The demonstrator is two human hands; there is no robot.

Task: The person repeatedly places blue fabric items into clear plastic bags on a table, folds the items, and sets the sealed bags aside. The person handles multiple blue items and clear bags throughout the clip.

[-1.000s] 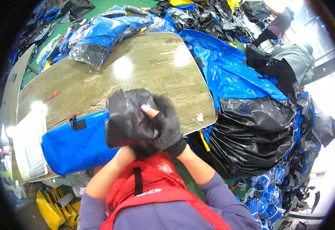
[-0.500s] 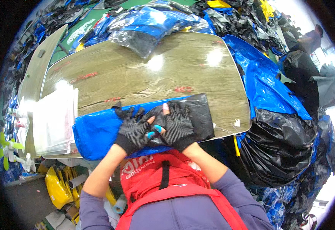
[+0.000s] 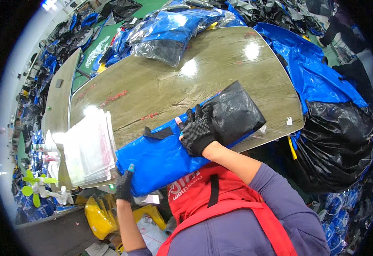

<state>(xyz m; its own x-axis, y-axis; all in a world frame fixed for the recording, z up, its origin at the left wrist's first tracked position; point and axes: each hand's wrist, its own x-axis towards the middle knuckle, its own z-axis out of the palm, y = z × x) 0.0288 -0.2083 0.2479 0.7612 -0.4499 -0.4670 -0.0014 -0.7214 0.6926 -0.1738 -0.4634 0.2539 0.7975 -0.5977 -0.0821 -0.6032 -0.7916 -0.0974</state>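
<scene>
A folded blue-and-black plastic sheet (image 3: 163, 160) lies slantwise along the near edge of the wood-patterned table (image 3: 220, 64). Its right end is black, and a short black strap (image 3: 158, 133) sticks out on its far side. My right hand (image 3: 197, 132), in a black dotted glove, rests flat on it with fingers spread, near where blue meets black. At the sheet's left end is my left hand (image 3: 124, 184), also gloved. Its thumb lies over the blue edge, and the other fingers are partly hidden at the side, closed on that end.
A stack of clear plastic sleeves (image 3: 90, 149) lies left of the folded sheet. Clear-wrapped blue packs (image 3: 165, 38) sit at the far edge. A large black-and-blue heap (image 3: 335, 145) bulges beside the table's right end. A small green-bladed fan (image 3: 37, 187) stands at left.
The folded sheet has turned, its black end swinging away from me. My left hand has moved from its middle to its left end. My right hand has spread flat. My view has shifted.
</scene>
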